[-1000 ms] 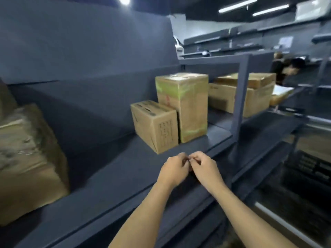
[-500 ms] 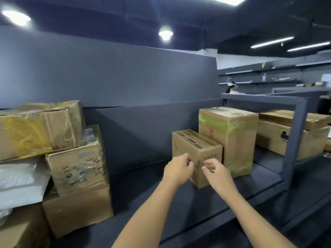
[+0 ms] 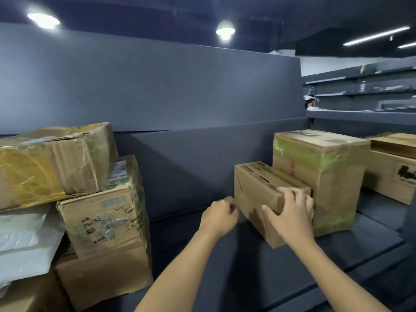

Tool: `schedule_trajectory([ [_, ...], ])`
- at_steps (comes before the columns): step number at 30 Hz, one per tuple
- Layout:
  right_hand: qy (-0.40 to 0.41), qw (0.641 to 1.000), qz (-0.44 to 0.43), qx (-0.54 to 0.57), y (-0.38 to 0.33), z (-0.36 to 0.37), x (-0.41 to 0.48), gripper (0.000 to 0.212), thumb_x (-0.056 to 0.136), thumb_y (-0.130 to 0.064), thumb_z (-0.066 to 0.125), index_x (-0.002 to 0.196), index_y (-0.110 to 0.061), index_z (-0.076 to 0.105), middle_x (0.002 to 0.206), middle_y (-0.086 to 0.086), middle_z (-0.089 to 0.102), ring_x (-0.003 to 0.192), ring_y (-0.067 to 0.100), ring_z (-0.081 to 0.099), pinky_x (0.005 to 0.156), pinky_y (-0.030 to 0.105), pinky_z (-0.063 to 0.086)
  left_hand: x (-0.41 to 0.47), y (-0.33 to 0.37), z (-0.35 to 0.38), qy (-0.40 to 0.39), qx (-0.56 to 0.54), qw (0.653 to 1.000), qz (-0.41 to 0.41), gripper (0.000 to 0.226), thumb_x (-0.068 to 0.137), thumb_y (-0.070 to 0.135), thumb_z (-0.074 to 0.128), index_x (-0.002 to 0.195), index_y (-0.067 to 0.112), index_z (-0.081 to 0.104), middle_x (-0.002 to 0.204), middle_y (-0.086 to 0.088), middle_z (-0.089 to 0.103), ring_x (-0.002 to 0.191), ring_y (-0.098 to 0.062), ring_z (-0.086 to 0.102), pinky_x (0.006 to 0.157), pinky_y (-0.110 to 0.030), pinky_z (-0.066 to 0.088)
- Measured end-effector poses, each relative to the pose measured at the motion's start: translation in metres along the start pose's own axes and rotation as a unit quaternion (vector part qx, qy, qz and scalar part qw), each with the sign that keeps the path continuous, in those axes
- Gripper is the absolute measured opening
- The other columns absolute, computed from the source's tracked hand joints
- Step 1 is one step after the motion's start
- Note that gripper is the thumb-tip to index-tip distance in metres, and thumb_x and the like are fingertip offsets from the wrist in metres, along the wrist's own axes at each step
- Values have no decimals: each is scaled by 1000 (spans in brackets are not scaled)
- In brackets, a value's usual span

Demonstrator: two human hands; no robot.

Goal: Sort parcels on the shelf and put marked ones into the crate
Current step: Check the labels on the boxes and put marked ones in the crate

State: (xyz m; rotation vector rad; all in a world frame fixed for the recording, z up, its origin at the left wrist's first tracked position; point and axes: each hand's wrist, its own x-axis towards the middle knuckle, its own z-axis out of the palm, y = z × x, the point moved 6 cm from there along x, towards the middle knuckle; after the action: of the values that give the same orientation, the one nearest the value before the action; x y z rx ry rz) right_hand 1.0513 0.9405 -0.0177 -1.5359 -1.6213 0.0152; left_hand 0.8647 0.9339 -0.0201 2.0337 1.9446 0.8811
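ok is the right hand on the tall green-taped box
No, the right hand grips the top edge of the small box beside the tall green-taped box.

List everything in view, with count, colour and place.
small box: one, brown, mid-shelf, just left of the tall box.
tall box: one, brown with green tape, right of the small box.
flat boxes: two, brown, stacked at the right edge.
left boxes: at least three, brown, top one yellow-taped, far left.
white bag: one, white, in the left pile.
shelf: one, dark grey, under the parcels.
ceiling lamps: two, white, overhead.
left hand: one, fingers curled, beside the small box's left face.
right hand: one, grips the small box's near top edge.
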Motion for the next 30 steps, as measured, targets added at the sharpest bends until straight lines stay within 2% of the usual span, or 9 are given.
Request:
schedule_trajectory([
  [4,-27,998,47,-26,31,10,23,91,66,-60,72,138,-16,36,143,11,25,131,35,18,108,52,29,12,6,14,-2,-16,1000,-6,21,89,28,48,104,19,60,99,-1,67,91,-24,61,72,-34,48],
  [8,-35,998,59,-2,45,24,32,95,63,-64,72,139,-22,34,151,13,5,138,37,6,113,52,21,31,13,20,-3,-14,1000,-9,23,89,30,48,108,22,58,104,1,66,94,-22,61,71,-29,44],
  [14,11,999,22,40,50,24,41,80,55,-44,85,125,-21,53,139,8,16,125,42,23,108,53,30,36,14,21,5,-85,996,-36,19,91,28,49,105,21,59,92,5,65,91,-19,62,78,-31,49],
  [17,32,995,-76,52,39,19,36,76,52,-38,87,120,-18,59,132,3,21,124,37,27,107,51,34,33,-5,16,22,-162,981,-104,19,93,32,48,105,19,56,94,1,64,95,-23,63,86,-34,51],
  [20,50,963,-264,22,18,13,21,77,49,-35,88,118,-15,61,130,10,29,128,38,30,104,52,40,27,-29,4,38,-279,935,-216,40,95,43,44,124,15,46,117,-5,57,102,-27,62,93,-40,50],
  [23,91,902,-423,10,14,6,-1,73,52,-30,86,117,-18,56,120,12,36,125,44,35,97,56,45,15,-52,-3,35,-438,838,-323,72,90,61,42,146,19,25,143,-10,41,119,-35,53,96,-44,47],
  [25,87,873,-479,-10,24,7,-13,75,49,-25,87,116,-19,54,114,12,36,123,46,36,95,63,43,6,-70,-9,47,-478,793,-374,89,80,74,45,149,22,23,151,-11,33,125,-39,47,98,-51,44],
  [27,73,851,-517,-46,33,8,-26,80,45,-23,86,118,-21,54,108,10,37,121,47,36,94,69,37,-1,-86,-11,34,-478,774,-415,101,71,80,49,149,20,23,152,-14,31,127,-43,43,100,-56,40],
  [30,66,828,-552,-79,52,10,-48,55,68,-27,66,121,-22,54,109,10,41,133,38,30,106,60,33,-8,-92,3,-63,-490,757,-428,106,67,81,51,147,15,29,145,-18,40,123,-45,46,101,-60,35],
])
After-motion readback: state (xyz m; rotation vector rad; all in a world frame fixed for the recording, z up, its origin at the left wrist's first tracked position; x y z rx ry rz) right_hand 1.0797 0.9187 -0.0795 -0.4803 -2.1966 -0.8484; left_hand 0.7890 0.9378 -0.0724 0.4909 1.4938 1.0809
